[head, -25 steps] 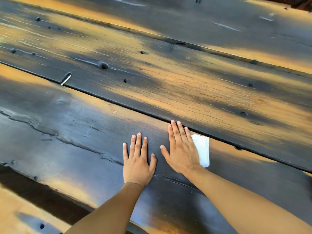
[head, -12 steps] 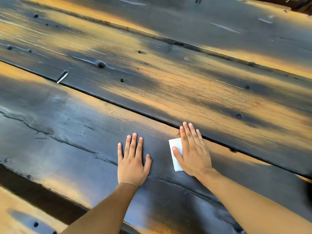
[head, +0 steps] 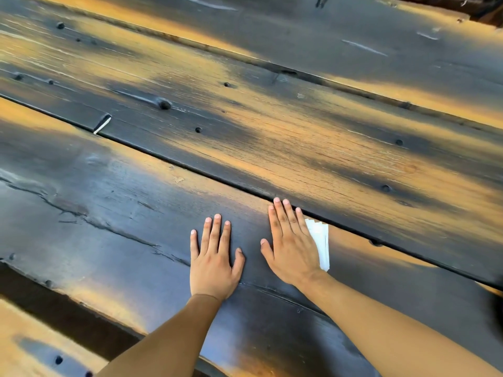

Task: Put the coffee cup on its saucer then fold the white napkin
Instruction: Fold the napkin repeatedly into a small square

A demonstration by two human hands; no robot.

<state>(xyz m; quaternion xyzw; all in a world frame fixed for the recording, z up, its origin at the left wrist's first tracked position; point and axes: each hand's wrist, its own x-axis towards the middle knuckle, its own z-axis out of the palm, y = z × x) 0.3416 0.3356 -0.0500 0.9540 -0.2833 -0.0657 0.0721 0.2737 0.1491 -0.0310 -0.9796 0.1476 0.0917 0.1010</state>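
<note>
1. We press our right hand (head: pixel 292 248) flat, fingers (head: pixel 283 219) spread, on the folded white napkin (head: pixel 321 240) near the worktop's (head: pixel 109 213) near edge.
2. Our left hand (head: pixel 213 259) rests flat beside it, fingers released, grasping nothing.

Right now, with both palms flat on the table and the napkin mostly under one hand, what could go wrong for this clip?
1. The white napkin lies half under the right hand, close to the gap between planks; sliding it could snag an edge or undo the fold.
2. Its far edge looks uneven, so the fold may read as untidy.
3. No cup or saucer is in view, so that step cannot be confirmed here. The left hand rests on bare wood.
</note>
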